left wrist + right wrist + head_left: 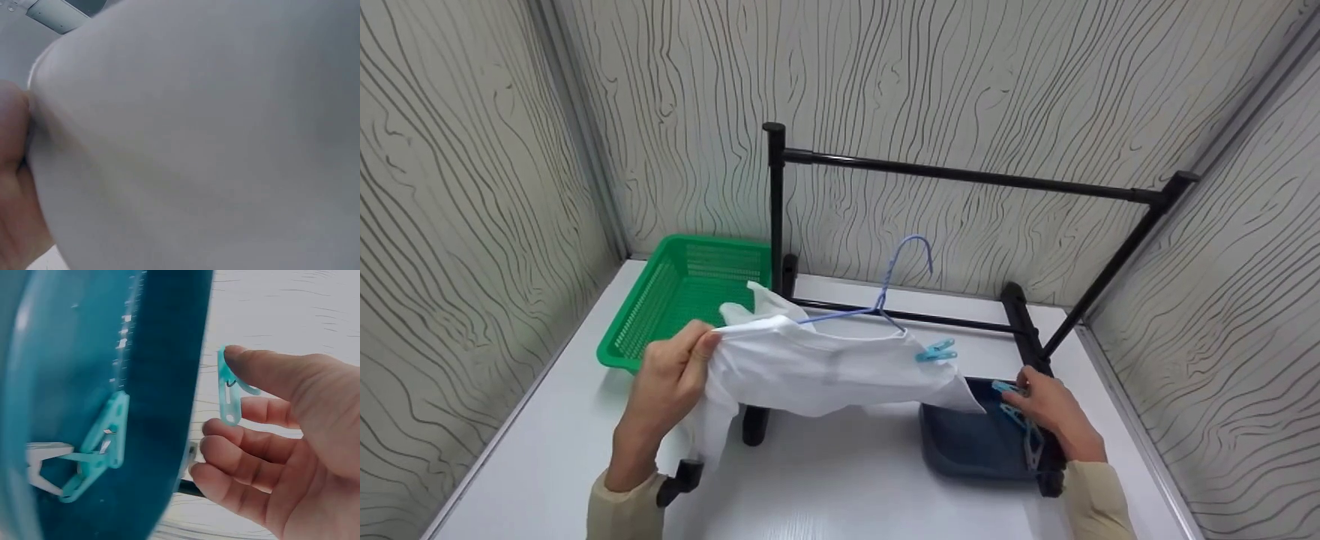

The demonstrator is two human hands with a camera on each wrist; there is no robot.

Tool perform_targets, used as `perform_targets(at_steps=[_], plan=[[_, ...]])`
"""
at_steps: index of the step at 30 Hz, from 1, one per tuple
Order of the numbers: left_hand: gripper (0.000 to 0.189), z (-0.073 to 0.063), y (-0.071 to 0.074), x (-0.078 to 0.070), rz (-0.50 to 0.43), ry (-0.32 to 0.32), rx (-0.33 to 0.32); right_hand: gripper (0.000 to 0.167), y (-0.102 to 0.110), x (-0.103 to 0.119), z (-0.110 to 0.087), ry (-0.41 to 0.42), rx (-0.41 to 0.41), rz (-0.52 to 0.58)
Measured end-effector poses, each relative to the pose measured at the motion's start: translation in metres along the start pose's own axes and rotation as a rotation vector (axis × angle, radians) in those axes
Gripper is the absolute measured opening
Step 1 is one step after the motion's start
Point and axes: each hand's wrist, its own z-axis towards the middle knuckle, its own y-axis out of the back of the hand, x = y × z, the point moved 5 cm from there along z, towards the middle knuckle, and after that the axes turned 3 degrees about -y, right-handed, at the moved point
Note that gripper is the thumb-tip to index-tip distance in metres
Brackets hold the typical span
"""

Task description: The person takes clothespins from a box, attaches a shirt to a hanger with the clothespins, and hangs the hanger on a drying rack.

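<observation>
My left hand (671,375) grips one shoulder of a white shirt (825,375), which hangs on a blue wire hanger (885,281). In the left wrist view the white cloth (197,140) fills most of the picture beside the hand (17,185). A light-blue clothespin (936,351) is clipped on the shirt's other shoulder. Over the dark blue bin (952,450), my right hand (1050,409) pinches another clothespin (229,391) between thumb and finger. More clothespins (101,444), teal and whitish, lie in the bin, as the right wrist view shows.
Behind the shirt stands a black rack (967,177) with a top bar and feet on the white table (840,487). A green basket (622,330) sits at the left, beside the rack's post. Patterned walls (885,75) enclose the table at the back and sides.
</observation>
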Motion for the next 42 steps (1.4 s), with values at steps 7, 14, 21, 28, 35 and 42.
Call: perform_targets(at_steps=[7,14,21,28,35,42], plan=[[0.018,0.000,0.000,-0.001,-0.002,-0.012,-0.012,0.034,0.026,0.019,-0.005,0.035,-0.115,-0.013],[0.018,0.000,0.001,-0.001,-0.007,-0.015,-0.020,0.035,0.044,0.037,-0.013,0.048,-0.189,-0.007],[0.021,0.001,0.000,0.001,-0.019,-0.025,-0.029,0.033,0.057,0.052,-0.020,0.108,-0.311,0.007],[0.021,-0.002,0.000,0.001,-0.013,-0.040,-0.041,0.032,0.071,0.071,-0.030,0.206,-0.506,0.035],[0.019,0.000,0.000,-0.001,-0.013,-0.043,-0.034,0.032,0.084,0.093,-0.042,0.332,-0.635,0.020],[0.019,-0.002,0.000,-0.001,-0.018,-0.033,-0.033,0.031,0.091,0.113,-0.049,0.406,-0.639,0.017]])
